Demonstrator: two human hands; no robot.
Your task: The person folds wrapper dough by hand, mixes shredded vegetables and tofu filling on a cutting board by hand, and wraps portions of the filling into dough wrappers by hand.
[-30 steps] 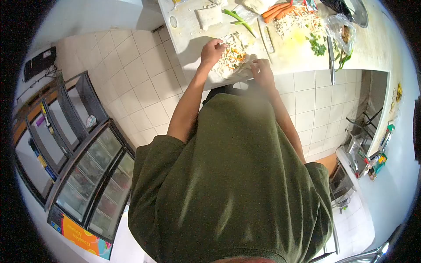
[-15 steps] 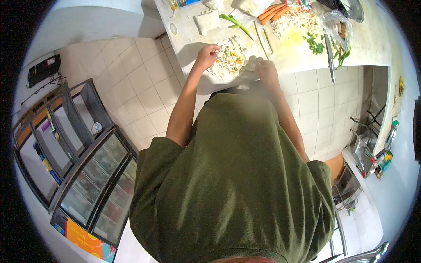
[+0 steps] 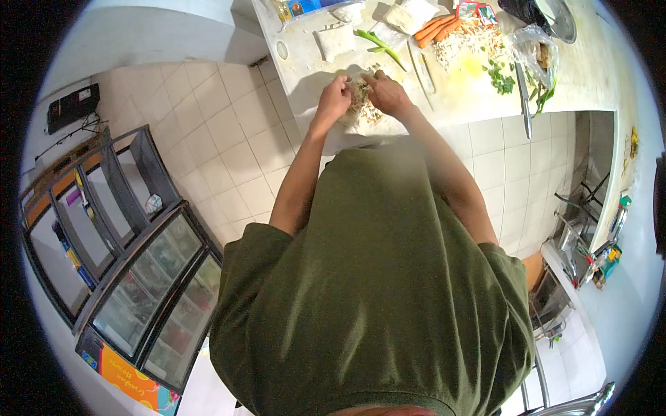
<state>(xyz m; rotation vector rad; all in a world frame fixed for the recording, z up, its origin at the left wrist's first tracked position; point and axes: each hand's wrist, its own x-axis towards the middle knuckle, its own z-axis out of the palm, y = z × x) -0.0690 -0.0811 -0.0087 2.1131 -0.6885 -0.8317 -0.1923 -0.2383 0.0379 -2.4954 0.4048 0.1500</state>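
A clear plastic bag of chopped vegetables (image 3: 362, 111), white and orange shreds with bits of green, lies near the table's front left edge. My left hand (image 3: 335, 98) is at the bag's left side, its fingers closed in a pinch on the plastic. From the right, my right hand (image 3: 390, 94) reaches over the top of the bag, fingers bent and closed on its upper part. The fingertips of both hands are close together, and they partly hide the vegetables.
Behind my hands lie a white packet (image 3: 336, 41), a green leek stalk (image 3: 383, 48) and carrots (image 3: 436, 29). To the right are a heap of shredded vegetables (image 3: 472, 50), chopped greens (image 3: 499, 78) and a knife (image 3: 524, 100) jutting past the table edge (image 3: 458, 115).
My right hand has moved left and away from me, from beside the vegetables to over them. The plastic is now drawn up around the vegetables, which were spread wider before.
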